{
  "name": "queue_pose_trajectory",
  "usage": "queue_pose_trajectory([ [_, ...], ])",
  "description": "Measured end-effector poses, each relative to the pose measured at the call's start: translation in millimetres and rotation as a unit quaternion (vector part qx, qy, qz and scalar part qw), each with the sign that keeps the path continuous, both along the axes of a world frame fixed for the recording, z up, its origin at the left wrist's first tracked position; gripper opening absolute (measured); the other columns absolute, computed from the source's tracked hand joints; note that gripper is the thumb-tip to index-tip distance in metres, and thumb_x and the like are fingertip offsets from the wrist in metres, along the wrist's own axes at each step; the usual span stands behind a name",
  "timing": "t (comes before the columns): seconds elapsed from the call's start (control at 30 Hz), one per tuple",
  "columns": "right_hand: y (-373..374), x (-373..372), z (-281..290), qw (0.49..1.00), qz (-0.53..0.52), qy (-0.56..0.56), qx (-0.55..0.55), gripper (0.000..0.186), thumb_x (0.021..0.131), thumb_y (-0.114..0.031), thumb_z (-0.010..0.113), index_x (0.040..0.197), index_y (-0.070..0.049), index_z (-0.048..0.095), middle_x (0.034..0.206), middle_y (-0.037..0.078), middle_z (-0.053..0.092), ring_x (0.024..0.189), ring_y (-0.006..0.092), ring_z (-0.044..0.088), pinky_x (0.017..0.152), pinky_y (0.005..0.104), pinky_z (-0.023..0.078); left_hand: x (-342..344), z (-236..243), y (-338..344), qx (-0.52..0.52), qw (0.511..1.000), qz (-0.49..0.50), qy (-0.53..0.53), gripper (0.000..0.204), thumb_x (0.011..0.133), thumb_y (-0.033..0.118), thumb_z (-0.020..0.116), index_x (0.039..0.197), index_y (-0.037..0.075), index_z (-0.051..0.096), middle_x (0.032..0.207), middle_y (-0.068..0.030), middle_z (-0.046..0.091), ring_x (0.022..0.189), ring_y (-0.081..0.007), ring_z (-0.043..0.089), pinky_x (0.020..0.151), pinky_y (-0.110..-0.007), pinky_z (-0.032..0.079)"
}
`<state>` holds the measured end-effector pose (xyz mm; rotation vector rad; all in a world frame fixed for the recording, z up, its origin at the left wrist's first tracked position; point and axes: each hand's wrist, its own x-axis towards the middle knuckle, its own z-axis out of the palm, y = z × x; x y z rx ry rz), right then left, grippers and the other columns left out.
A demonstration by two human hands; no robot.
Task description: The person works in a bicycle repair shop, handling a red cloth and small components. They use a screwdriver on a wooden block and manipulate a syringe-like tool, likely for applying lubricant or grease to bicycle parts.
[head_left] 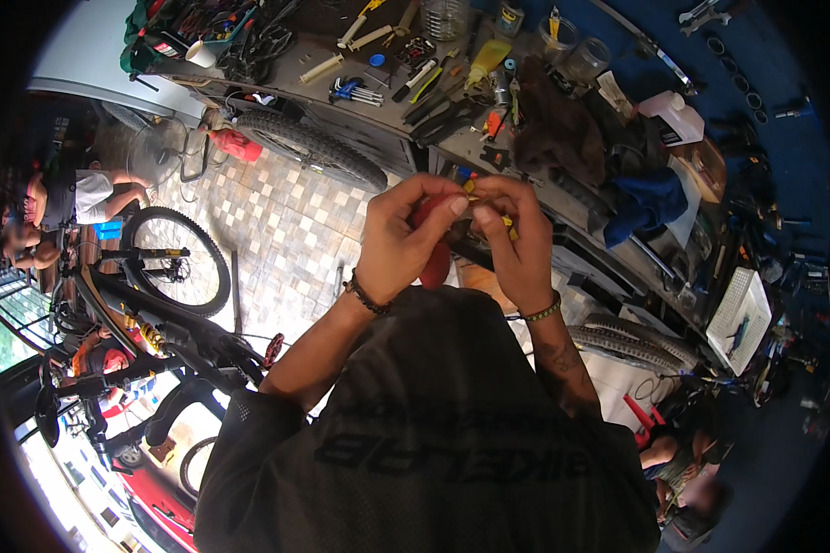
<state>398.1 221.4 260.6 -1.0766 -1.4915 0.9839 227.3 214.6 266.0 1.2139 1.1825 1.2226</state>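
My left hand (401,235) is closed on a red object (433,267), perhaps a cloth, whose lower part hangs below the fingers. Beside it my right hand (516,244) is closed, fingertips pinched near a small yellow piece (471,188); more yellow shows behind its fingers. The fingertips of both hands meet around the yellow piece, whose shape is partly hidden. Both hands are held up in front of my dark shirt, at the near edge of a cluttered workbench (378,120).
Tools, jars, dark rags (563,138) and a white tray (738,313) crowd the bench. A tyre (309,147) stands below it. A bicycle (138,323) is on the left. Other people are at the left (101,194) and lower right (682,479).
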Motion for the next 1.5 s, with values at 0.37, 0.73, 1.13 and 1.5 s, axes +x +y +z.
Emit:
queue_pose_trajectory([
  [0.37, 0, 12, 9, 0.997, 0.03, -0.044, 0.055, 0.014, 0.101, -0.013, 0.069, 0.102, 0.0, 0.066, 0.085, 0.01, 0.066, 0.07, 0.0215, 0.063, 0.065, 0.0303, 0.049, -1, 22, 0, 0.189, 0.974, -0.026, 0.119, 0.008, 0.091, 0.002, 0.077, 0.098, 0.002, 0.074, 0.087, -0.0117, 0.071, 0.073, -0.0249, 0.068, 0.063, -0.031, 0.051],
  [0.73, -8, 16, 10, 0.969, 0.105, 0.089, -0.205, 0.033, 0.11, -0.025, 0.057, 0.088, 0.0, 0.058, 0.071, 0.0, 0.047, 0.067, 0.0096, 0.046, 0.062, 0.0303, 0.04, 1, 20, -6, 0.209, 0.963, -0.041, 0.165, 0.009, 0.088, 0.0, 0.079, 0.095, 0.001, 0.074, 0.08, -0.0106, 0.069, 0.065, -0.0211, 0.066, 0.058, -0.03, 0.05],
  [1.13, 22, 10, -2, 0.892, 0.258, 0.083, -0.361, 0.038, 0.112, -0.031, 0.052, 0.085, -0.004, 0.056, 0.068, -0.002, 0.042, 0.061, 0.0096, 0.04, 0.057, 0.0312, 0.035, -45, 27, 14, 0.319, 0.862, -0.179, 0.35, 0.017, 0.086, 0.006, 0.081, 0.101, 0.006, 0.073, 0.079, -0.011, 0.061, 0.073, -0.0267, 0.067, 0.059, -0.034, 0.049],
  [1.5, 64, -92, -21, 0.967, 0.2, 0.11, -0.116, 0.041, 0.112, -0.029, 0.052, 0.078, -0.007, 0.052, 0.066, 0.003, 0.04, 0.057, 0.0165, 0.036, 0.057, 0.0338, 0.033, -105, 11, 26, -0.101, 0.993, -0.062, -0.003, 0.018, 0.104, 0.016, 0.07, 0.099, -0.001, 0.067, 0.081, -0.0024, 0.064, 0.068, -0.006, 0.056, 0.06, -0.023, 0.044],
])
